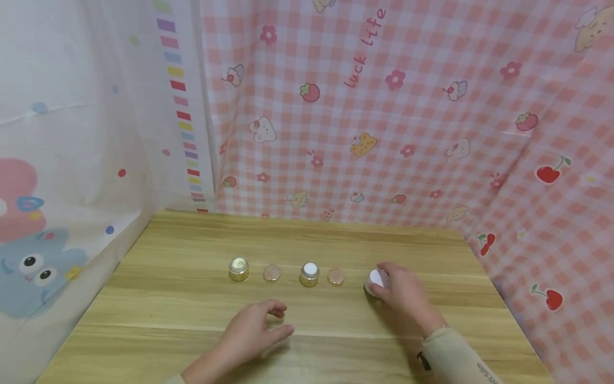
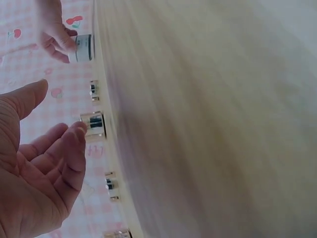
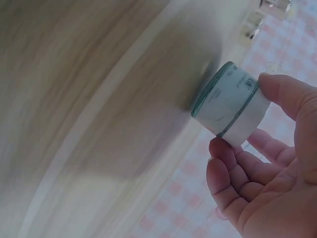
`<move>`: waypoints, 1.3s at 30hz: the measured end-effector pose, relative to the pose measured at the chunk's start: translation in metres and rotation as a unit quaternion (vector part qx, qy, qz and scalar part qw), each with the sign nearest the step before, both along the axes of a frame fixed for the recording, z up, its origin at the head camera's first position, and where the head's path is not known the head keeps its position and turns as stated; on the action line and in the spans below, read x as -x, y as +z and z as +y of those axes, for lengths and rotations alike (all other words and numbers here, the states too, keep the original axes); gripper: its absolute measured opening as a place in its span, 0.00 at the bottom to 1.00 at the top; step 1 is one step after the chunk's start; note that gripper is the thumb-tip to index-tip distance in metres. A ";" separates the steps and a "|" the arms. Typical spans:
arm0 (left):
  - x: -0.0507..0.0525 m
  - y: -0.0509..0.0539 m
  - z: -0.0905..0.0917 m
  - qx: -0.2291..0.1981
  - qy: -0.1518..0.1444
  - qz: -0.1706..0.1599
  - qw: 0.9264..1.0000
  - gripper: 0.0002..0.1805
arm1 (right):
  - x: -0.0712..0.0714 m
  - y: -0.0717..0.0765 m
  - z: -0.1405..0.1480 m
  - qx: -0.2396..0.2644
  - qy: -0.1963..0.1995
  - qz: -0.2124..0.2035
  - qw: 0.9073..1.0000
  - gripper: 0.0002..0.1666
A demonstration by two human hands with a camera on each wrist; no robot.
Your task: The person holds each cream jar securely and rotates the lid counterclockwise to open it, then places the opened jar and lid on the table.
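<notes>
On the right of the table, my right hand holds a cream jar with a white lid. Thumb and fingertips pinch the lid from opposite sides in the right wrist view, where the jar shows a pale body and dark green base rim. Whether its base touches the table I cannot tell. My left hand hovers over the front of the table, fingers loosely bent around nothing. Beyond it stand two uncovered gold jars, one with pale yellow cream, the other with white contents.
Two round gold-rimmed lids lie flat, the left lid between the gold jars and the right lid beside the second jar. Pink checked cloth hangs behind the wooden table, and a white printed curtain borders its left.
</notes>
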State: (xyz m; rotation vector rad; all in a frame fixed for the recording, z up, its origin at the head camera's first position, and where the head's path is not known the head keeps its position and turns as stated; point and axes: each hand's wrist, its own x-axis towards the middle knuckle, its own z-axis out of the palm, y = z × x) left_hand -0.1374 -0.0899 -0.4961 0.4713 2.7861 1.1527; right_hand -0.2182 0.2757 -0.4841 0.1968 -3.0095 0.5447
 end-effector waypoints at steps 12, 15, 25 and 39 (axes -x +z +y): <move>0.002 0.005 0.020 0.023 0.000 0.066 0.998 0.29 | -0.022 0.008 -0.031 0.095 0.005 -0.011 0.995 0.30; 0.004 0.007 0.025 0.031 -0.004 0.101 0.994 0.31 | -0.027 0.010 -0.039 0.122 0.017 -0.002 0.992 0.28; 0.016 0.011 0.060 0.029 -0.013 0.156 0.987 0.42 | -0.039 0.019 -0.058 0.229 0.054 -0.005 0.972 0.26; 0.035 0.008 0.104 0.016 0.032 0.175 0.984 0.39 | -0.045 0.022 -0.075 0.376 0.032 -0.081 0.923 0.25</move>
